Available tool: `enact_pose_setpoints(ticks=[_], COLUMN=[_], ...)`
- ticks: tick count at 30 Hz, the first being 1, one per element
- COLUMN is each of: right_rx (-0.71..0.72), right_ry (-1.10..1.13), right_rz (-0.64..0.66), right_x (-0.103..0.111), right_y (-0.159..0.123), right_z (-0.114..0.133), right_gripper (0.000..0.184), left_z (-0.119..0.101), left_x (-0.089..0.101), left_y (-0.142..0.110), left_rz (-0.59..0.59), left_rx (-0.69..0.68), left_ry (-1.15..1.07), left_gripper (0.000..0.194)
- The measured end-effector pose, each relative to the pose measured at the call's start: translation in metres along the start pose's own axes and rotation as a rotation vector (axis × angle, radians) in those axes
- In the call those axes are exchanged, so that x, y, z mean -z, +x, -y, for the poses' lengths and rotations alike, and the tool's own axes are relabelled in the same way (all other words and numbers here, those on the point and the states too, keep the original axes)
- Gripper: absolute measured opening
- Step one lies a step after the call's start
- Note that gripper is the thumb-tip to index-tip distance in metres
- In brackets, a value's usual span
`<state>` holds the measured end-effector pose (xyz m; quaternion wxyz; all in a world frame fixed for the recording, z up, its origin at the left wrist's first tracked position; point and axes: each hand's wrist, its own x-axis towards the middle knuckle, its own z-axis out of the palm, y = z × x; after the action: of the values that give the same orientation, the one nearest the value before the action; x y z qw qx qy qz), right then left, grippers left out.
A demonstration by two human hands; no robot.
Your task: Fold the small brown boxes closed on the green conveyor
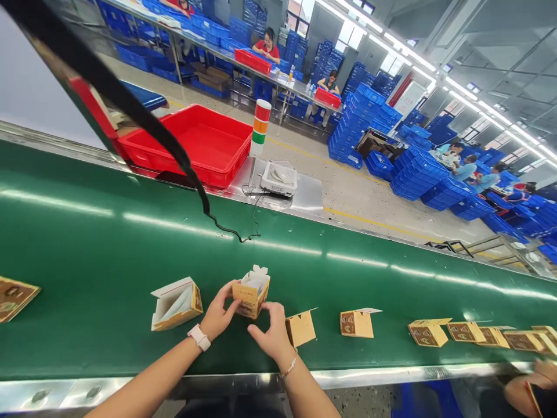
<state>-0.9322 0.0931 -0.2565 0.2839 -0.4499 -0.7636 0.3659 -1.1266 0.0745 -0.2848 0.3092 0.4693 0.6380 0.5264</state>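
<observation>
Holding 1 box point(249, 297) from its 8 o'clock side, left hand point(223, 311); right hand point(275, 332) cupped wide at 4 o'clock, contact unclear from here.

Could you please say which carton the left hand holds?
The carton with the notched white flap, between left hand and right hand; neighbouring cartons rest on the conveyor belt.

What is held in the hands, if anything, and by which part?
The left hand holds a box by its left side; the right hand is open near the box's right side, touch unclear.
</observation>
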Motion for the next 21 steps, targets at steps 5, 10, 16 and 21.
enact_pose_setpoints(ticks=[5,10,16,21], right_rx=[-0.132,-0.092,-0.053,0.003], right_ry=[0.170,0.361,0.281,0.287], right_rz=[-0.254,-0.162,-0.153,-0.031], right_x=[-0.011,-0.008,0.011,0.032], right_y=[-0.017,-0.010,-0.081,-0.058], right_z=[-0.011,-0.006,-0.015,-0.029], right_gripper=[0.061,0.040,0.067,0.109], left_z=[0.014,0.002,-0.005,0.016], left_x=[-0.020,-0.023,-0.005,0.005], left_y=[-0.025,-0.028,-0.033,-0.066], left_rz=[-0.127,0.307,0.594,0.118], left_rx=[0.085,0.025,-0.132,-0.222], left_ry=[-0.023,-0.138,-0.033,0.152], left_gripper=[0.087,0.097,0.086,0.041])
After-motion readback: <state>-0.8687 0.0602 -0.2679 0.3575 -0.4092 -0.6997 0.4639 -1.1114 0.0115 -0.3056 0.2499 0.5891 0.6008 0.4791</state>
